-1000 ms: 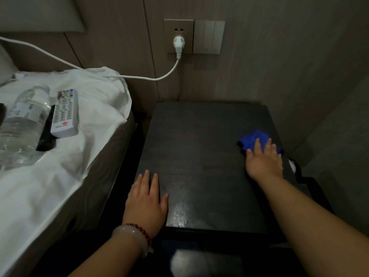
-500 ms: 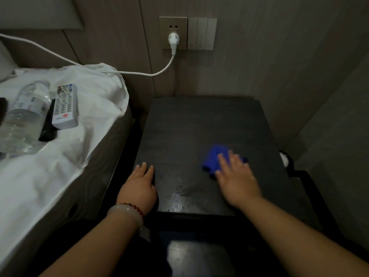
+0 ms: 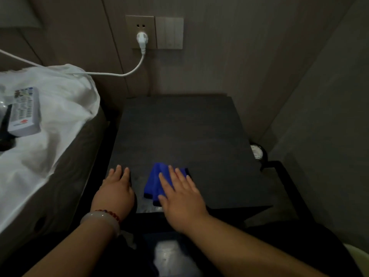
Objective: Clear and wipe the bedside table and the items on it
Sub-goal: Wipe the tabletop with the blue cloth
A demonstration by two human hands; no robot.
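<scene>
While the right hand [image 3: 180,196] presses straight fingers on the blue cloth [image 3: 154,181] near the bedside table [image 3: 179,126] front edge, the left hand [image 3: 115,189] rests flat at its front-left corner. Top cleared, wiping apparently midway; remote [image 3: 24,112], left of table, likely unwiped.

My cloth [image 3: 154,181] was soft blue fabric; the bedside table [image 3: 179,132] was dark, matt wood (glossier along its near edge).
</scene>
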